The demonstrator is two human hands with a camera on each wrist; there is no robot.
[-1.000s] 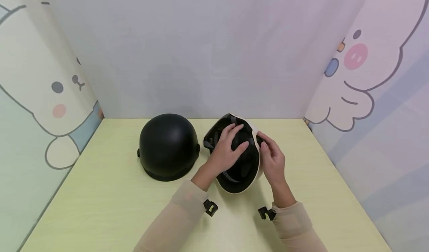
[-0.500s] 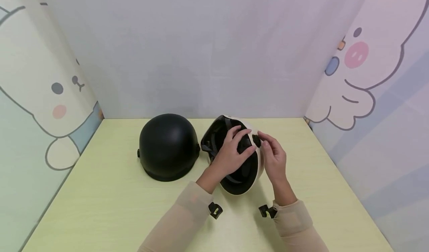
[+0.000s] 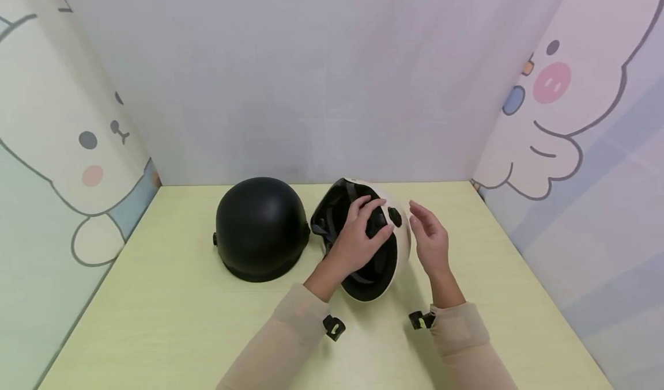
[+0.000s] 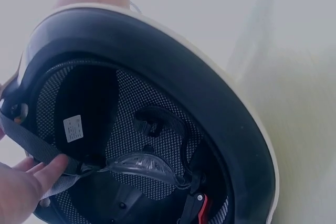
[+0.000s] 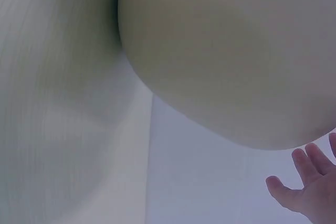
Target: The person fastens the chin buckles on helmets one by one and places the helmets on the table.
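A white helmet (image 3: 403,246) lies tilted on its side, its black lined inside facing the person. My left hand (image 3: 358,237) reaches across the opening and holds the helmet at its right rim. In the left wrist view, the thumb of the left hand (image 4: 26,187) lies against a grey chin strap (image 4: 31,142) inside the rim. My right hand (image 3: 432,243) is just right of the shell, apart from it, fingers loosely bent and holding nothing. A round black knob (image 3: 395,216) shows on the shell between the hands. The shell fills much of the right wrist view.
A matte black helmet (image 3: 261,226) sits dome up on the pale yellow table (image 3: 171,321), close left of the white one. Behind the table hangs a plain grey-lilac curtain (image 3: 311,79). Cartoon-printed cloth flanks both sides.
The white helmet has turned so that more of its shell and knob shows. My right hand has let go of the knob area and drawn off to the right; the left hand moved slightly right.
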